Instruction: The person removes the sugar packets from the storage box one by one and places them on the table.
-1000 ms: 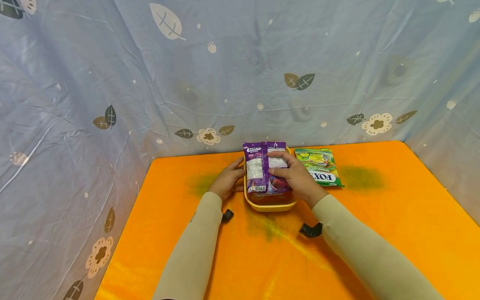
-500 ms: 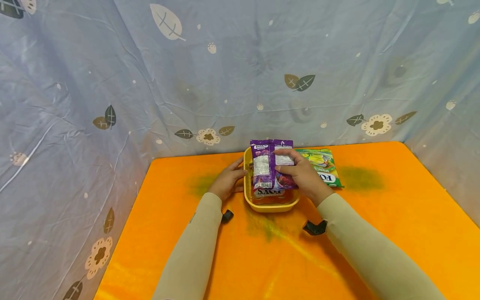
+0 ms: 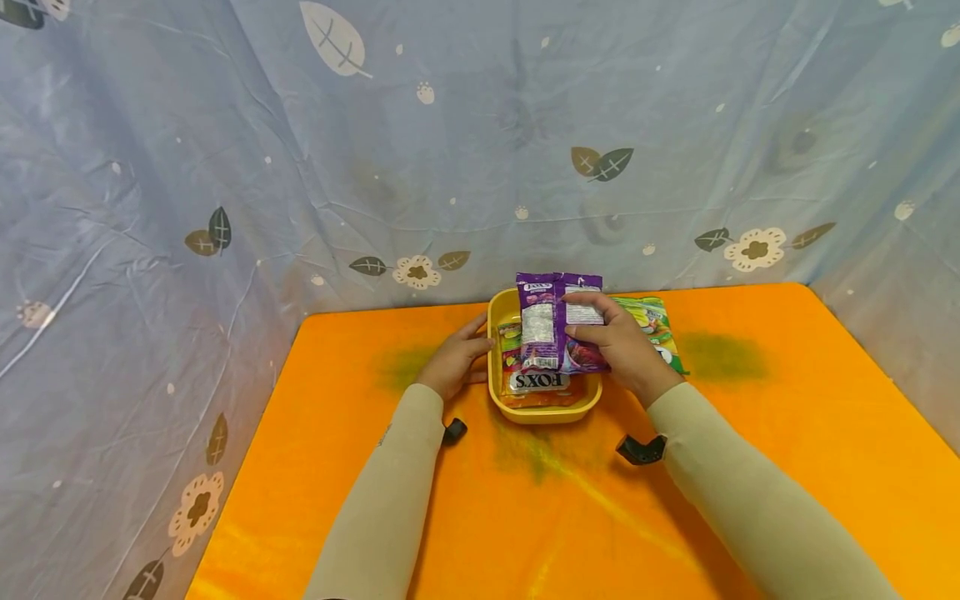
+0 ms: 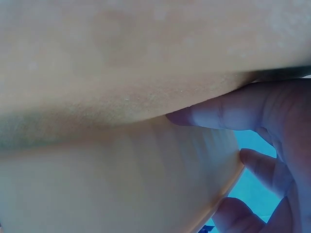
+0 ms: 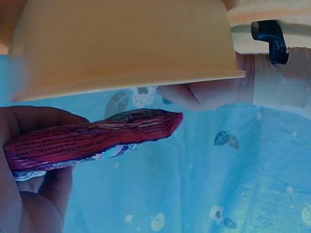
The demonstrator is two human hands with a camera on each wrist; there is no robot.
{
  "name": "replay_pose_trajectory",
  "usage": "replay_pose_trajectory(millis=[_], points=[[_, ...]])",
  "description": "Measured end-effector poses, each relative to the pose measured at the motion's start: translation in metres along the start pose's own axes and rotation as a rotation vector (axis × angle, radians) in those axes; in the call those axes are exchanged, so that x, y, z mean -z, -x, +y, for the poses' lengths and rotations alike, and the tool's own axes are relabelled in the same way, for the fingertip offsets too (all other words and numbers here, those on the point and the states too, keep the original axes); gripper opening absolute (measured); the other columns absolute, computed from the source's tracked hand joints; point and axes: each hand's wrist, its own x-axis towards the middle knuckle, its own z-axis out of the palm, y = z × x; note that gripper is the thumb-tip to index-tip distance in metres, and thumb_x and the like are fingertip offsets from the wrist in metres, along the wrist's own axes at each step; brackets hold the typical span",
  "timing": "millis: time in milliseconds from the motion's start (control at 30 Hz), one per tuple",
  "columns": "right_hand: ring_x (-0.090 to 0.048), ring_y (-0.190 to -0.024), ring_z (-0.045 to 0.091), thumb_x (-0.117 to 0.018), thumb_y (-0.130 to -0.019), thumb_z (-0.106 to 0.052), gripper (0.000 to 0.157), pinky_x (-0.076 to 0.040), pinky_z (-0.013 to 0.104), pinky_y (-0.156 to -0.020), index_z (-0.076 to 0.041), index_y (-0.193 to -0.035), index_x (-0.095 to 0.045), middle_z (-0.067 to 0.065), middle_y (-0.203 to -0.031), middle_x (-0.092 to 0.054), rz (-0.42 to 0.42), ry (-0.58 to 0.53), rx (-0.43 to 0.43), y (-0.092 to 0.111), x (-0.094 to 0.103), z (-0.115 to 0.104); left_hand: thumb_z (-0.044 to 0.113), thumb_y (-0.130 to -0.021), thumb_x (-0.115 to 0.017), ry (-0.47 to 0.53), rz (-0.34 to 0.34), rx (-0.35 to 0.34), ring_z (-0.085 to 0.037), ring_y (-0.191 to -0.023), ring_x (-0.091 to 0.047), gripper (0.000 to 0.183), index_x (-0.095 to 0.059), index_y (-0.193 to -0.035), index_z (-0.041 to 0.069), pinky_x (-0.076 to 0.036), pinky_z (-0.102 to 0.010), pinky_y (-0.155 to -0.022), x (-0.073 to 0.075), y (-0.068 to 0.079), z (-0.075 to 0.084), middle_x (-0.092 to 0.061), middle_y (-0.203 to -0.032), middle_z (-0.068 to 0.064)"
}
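Note:
My right hand grips a purple Fox's candy bag by its right side. In the right wrist view the thumb and fingers pinch the bag from both faces, close by the tub's rim. The yellow plastic tub stands beneath, holding an orange Fox's candy bag and other colourful packaging, partly hidden by the purple bag. My left hand rests against the tub's left side with spread fingers. The left wrist view shows its fingertips touching the tub's wall and edge.
A green Fox's Spring Tea candy bag lies on the orange cloth right of the tub, partly covered by my right hand. Behind the table hangs a blue-grey leaf-patterned curtain. Black bent pieces stick out at both wrists.
My right hand has moved the purple bag rightward and slightly away from me, uncovering the orange Fox's bag and the tub's left part. The left hand stays put.

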Motion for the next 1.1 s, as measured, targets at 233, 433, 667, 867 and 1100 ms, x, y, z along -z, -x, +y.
replay_pose_trajectory(millis=[233, 433, 667, 867, 1100], points=[[-0.063, -0.089, 0.029, -0.069, -0.089, -0.015, 0.044, -0.055, 0.037, -0.075, -0.023, -0.131, -0.057, -0.001, -0.143, -0.031, -0.002, -0.028, 0.002, 0.000, 0.007, 0.001, 0.021, -0.096, -0.056, -0.010, 0.011, 0.011, -0.025, -0.113, -0.058, 0.060, -0.034, -0.149, 0.038, -0.052, -0.046, -0.083, 0.000, -0.002, 0.000, -0.048, -0.140, -0.005], [-0.064, -0.089, 0.028, -0.068, -0.090, -0.015, 0.044, -0.055, 0.038, -0.074, -0.023, -0.132, -0.057, 0.002, -0.141, -0.034, 0.021, -0.013, -0.004, 0.000, 0.013, 0.000, 0.021, -0.094, -0.057, -0.023, 0.023, 0.014, -0.025, -0.111, -0.059, 0.061, -0.034, -0.149, 0.037, -0.053, -0.045, -0.082, 0.002, -0.004, -0.001, -0.049, -0.140, -0.003], [-0.064, -0.094, 0.030, -0.068, -0.090, -0.015, 0.046, -0.055, 0.040, -0.076, -0.022, -0.133, -0.055, 0.005, -0.142, -0.035, 0.023, -0.035, -0.017, 0.000, 0.024, 0.007, 0.021, -0.094, -0.058, -0.012, 0.022, 0.015, -0.025, -0.111, -0.059, 0.062, -0.033, -0.149, 0.037, -0.053, -0.044, -0.082, 0.003, -0.003, -0.001, -0.049, -0.139, -0.005], [-0.067, -0.087, 0.029, -0.068, -0.090, -0.014, 0.046, -0.055, 0.039, -0.072, -0.021, -0.134, -0.055, 0.013, -0.134, -0.042, 0.027, -0.092, -0.014, 0.002, 0.035, 0.011, 0.020, -0.095, -0.056, -0.015, 0.009, 0.015, -0.026, -0.112, -0.058, 0.062, -0.030, -0.151, 0.034, -0.052, -0.045, -0.084, 0.002, -0.001, 0.000, -0.048, -0.140, -0.005], [-0.067, -0.087, 0.028, -0.065, -0.092, -0.012, 0.046, -0.055, 0.039, -0.074, -0.019, -0.136, -0.052, 0.015, -0.130, -0.045, 0.047, -0.103, -0.030, 0.005, 0.045, 0.015, 0.020, -0.094, -0.058, -0.016, 0.018, 0.013, -0.026, -0.109, -0.060, 0.062, -0.033, -0.149, 0.036, -0.052, -0.045, -0.082, 0.001, -0.002, -0.001, -0.050, -0.138, -0.005]])
